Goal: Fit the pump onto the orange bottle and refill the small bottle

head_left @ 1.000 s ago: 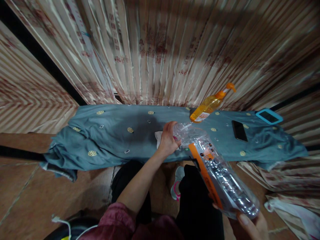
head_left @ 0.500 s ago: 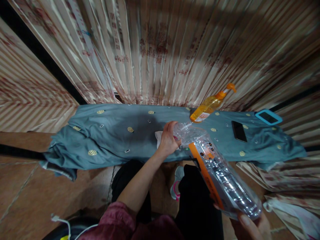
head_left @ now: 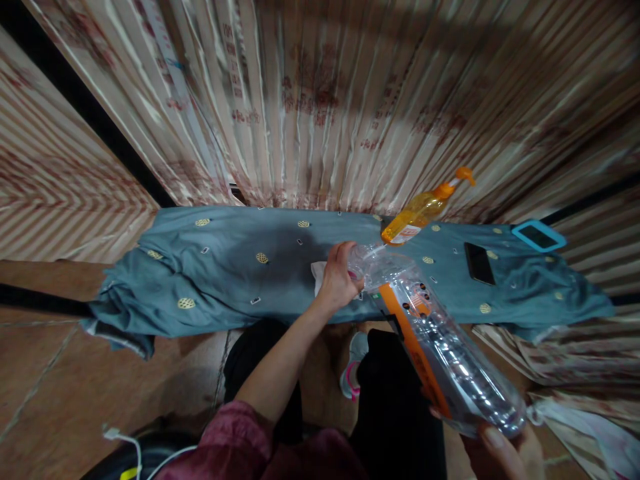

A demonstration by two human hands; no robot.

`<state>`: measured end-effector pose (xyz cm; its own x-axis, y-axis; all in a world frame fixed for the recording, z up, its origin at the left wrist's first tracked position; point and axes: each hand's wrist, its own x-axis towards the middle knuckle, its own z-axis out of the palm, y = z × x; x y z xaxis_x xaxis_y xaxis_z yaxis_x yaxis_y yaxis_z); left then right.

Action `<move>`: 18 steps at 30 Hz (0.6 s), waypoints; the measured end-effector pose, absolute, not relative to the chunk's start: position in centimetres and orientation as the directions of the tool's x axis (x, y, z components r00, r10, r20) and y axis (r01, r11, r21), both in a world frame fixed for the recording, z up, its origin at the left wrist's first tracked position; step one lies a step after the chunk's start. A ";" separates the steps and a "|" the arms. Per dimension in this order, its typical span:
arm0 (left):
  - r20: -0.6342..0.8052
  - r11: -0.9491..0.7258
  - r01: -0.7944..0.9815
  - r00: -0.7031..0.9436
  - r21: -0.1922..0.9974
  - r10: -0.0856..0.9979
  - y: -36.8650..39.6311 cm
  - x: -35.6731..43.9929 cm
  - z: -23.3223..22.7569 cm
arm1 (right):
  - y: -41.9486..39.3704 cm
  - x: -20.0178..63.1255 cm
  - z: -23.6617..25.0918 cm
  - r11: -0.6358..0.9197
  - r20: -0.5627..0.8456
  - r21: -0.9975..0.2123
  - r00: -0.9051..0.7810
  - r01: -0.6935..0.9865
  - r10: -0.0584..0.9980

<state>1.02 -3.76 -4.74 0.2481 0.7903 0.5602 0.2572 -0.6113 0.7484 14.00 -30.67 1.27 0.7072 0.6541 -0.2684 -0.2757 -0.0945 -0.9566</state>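
The left hand [head_left: 340, 283] is closed, its fingers curled around clear plastic at the narrow upper end of a large bottle [head_left: 455, 360]; whether that part is the neck itself or a separate piece, I cannot tell. The right hand [head_left: 507, 450] grips the bottle near its base, the thumb pressed on the side and the remaining fingers mostly hidden beneath. The bottle lies at a slant between the two hands, base toward the person, narrow end over the bench, with an orange label [head_left: 413, 337] along one side. A white cloth [head_left: 318, 275] shows just beside the left hand. Beyond the narrow end stands a pump bottle [head_left: 413, 219] with yellow-orange liquid and an orange pump head. Further right are a dark phone [head_left: 479, 263] and a blue-framed device [head_left: 539, 236]. All three are on a teal bench cover [head_left: 225, 260] printed with yellow pineapples. Behind it hangs a striped curtain [head_left: 310, 133]. Below, a shoe [head_left: 355, 367] with pink trim shows between the person's dark-clad legs [head_left: 400, 407].
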 end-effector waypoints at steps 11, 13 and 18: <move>0.552 -0.601 0.258 0.241 0.756 0.798 -3.8 1.1 -4.8 | -30.4 13.2 2.4 -0.165 -0.290 -0.957 0.719 -0.240 0.632; 0.544 -0.595 0.258 0.247 0.761 0.802 -3.8 1.0 -4.7 | -30.3 13.1 2.6 -0.158 -0.290 -0.956 0.712 -0.247 0.640; 0.520 -0.577 0.263 0.257 0.773 0.814 -3.8 0.9 -4.7 | -30.0 12.7 3.1 -0.155 -0.273 -0.961 0.713 -0.227 0.645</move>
